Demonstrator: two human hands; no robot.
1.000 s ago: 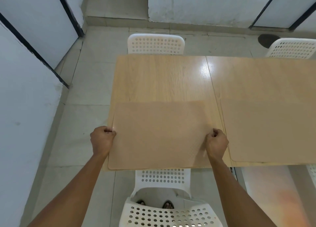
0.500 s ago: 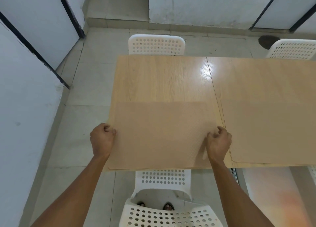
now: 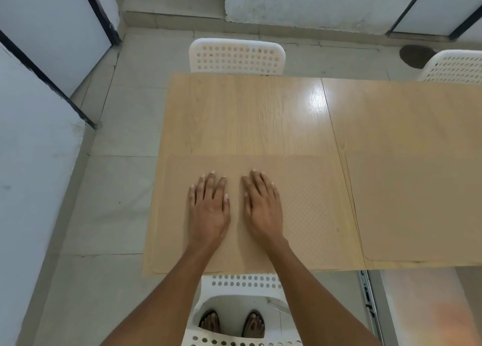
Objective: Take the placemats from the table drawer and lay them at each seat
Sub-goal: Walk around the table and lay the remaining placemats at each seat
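placemat (image 3: 300, 189): tan, finely dotted, rounded corners; flat at the worktop (image 3: 260, 116) near-left corner
left hand (image 3: 208, 210): flat, fingers straight, pressing it
right hand (image 3: 263, 207): likewise

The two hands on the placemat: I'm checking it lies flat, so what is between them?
Head view: between the left hand and the right hand shows only a bare strip of the placemat, flat on the table.

Both hands have let go of the placemat's (image 3: 307, 210) side edges; the left hand (image 3: 208, 210) and right hand (image 3: 263, 207) now press flat, side by side, on its middle.
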